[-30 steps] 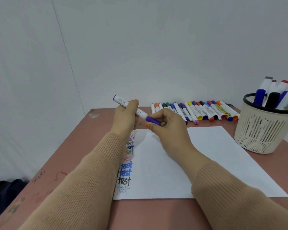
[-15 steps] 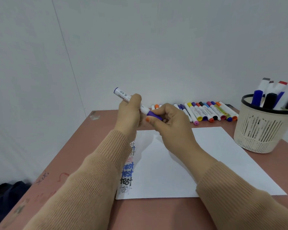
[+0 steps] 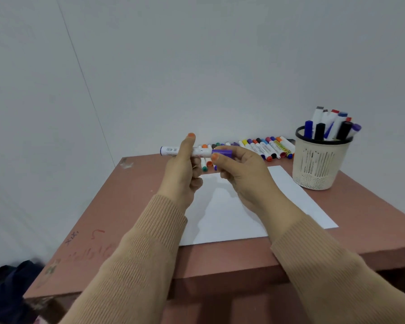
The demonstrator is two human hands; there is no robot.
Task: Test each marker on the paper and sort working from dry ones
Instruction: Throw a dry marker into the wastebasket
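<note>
Left hand clasped round the white barrel of a marker, thumb raised straight up, orange nail on top. Marker held level in the air, dark tail end poking out to the left of the left hand. Right hand just beside the left, thumb and fingers pinching the purple cap at the marker's other end. Cap in line with the barrel and touching it; fully seated or not, cannot tell. Both hands raised above the counter, close together.

Under the hands and nearer the wearer, a white sheet of paper flat on the counter, left edge hidden by the left hand and its sleeve. Beyond the hands, against the wall, a row of markers lying side by side, caps of many colours, partly hidden behind the right hand. Well to the right of the right hand, a cream mesh basket with a black rim, upright on the counter just beside the paper's far right corner. In the basket, standing markers, black, blue, red and purple ends up. Tan knitted sleeves down to both wrists. Left of the left sleeve, faint scribbles on the counter top. Far below and left of the left hand, past the counter's edge, a dark cloth on the floor.
</note>
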